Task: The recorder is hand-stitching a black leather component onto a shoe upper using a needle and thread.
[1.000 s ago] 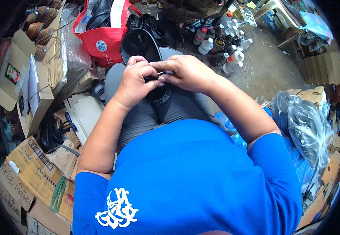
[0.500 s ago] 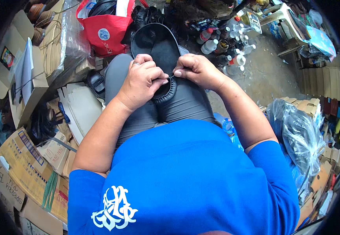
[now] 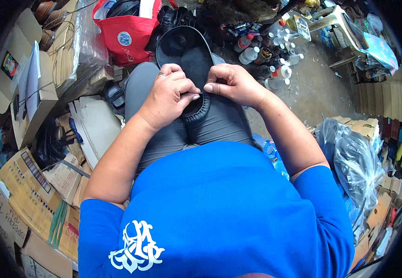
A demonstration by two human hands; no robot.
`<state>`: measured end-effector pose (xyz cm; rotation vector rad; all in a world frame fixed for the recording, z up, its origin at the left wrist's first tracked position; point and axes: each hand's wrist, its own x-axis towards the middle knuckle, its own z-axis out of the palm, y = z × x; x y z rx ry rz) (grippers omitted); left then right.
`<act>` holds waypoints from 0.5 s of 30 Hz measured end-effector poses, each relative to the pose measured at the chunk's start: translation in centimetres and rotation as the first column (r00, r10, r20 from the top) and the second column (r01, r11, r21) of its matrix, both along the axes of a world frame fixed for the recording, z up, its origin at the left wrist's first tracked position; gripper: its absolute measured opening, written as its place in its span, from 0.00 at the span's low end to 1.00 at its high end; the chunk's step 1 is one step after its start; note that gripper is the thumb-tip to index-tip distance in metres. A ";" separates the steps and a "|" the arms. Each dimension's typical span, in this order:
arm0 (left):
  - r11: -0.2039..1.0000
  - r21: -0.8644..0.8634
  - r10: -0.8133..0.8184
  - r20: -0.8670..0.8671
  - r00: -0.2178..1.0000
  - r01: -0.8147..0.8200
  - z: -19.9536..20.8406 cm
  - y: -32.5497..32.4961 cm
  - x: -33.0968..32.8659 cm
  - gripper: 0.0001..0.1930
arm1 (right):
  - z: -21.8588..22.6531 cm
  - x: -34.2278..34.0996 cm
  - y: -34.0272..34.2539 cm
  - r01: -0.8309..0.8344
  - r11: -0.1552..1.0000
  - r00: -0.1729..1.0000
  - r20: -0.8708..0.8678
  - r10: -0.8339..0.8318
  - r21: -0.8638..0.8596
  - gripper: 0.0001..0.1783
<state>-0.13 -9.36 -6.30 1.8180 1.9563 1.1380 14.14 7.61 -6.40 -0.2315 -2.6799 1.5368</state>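
Observation:
A black shoe (image 3: 190,58) lies across my grey-trousered lap, its broad, smooth end away from me and its gathered, pleated end (image 3: 200,113) toward me. My left hand (image 3: 171,92), with a ring on one finger, pinches thumb and forefinger together over the shoe's near opening. My right hand (image 3: 232,85) is closed in a pinch at the opening's right side. The two sets of fingertips are close together. Whatever lies between them is too small to make out. Both hands partly cover the middle of the shoe.
A red and white bag (image 3: 126,41) stands beyond my left knee. Several plastic bottles (image 3: 275,58) stand on the floor at far right, near a white plastic chair (image 3: 333,21). Cardboard boxes (image 3: 29,185) crowd my left; a clear plastic bag (image 3: 354,162) lies at right.
The fingertips have shifted very slightly at the shoe's opening. A thin light strand seen between them earlier is no longer distinct. The shoe stays on my lap.

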 end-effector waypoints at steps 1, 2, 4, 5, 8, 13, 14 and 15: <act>1.000 -0.009 -0.009 -0.016 1.000 0.009 0.1 -0.1 -0.1 0.06 | -0.5 0.1 0.4 0.004 1.000 1.000 -0.005 -0.004 0.002 0.14; 1.000 -0.015 -0.016 -0.036 0.999 0.015 0.2 0.0 -0.4 0.06 | -0.6 0.0 0.6 0.008 1.000 1.000 0.008 -0.008 -0.004 0.13; 0.998 -0.055 -0.012 0.010 1.000 0.013 -0.1 -0.1 -0.4 0.06 | -0.8 0.2 0.7 0.013 1.000 1.000 0.019 -0.013 -0.007 0.13; 0.995 -0.096 -0.004 0.056 0.998 0.010 0.0 0.0 -0.3 0.06 | -1.0 0.5 0.6 0.008 1.000 0.999 -0.048 -0.008 -0.007 0.10; 0.984 -0.166 -0.045 0.113 0.993 0.063 0.8 1.1 -0.8 0.06 | 0.2 1.7 0.7 0.039 0.999 0.992 -0.117 -0.041 -0.016 0.12; 0.951 -0.291 -0.087 0.084 0.993 0.108 0.8 2.5 -1.7 0.07 | 2.0 2.9 0.6 0.148 0.988 0.989 -0.015 -0.148 0.035 0.22; 0.930 -0.338 -0.113 0.115 0.987 0.146 0.8 2.8 -2.0 0.07 | 2.3 2.9 0.6 0.162 0.981 0.987 -0.028 -0.160 0.109 0.19; 0.906 -0.383 -0.136 0.147 0.980 0.183 1.0 3.0 -2.1 0.07 | 2.2 3.0 0.8 0.162 0.981 0.987 -0.027 -0.160 0.110 0.19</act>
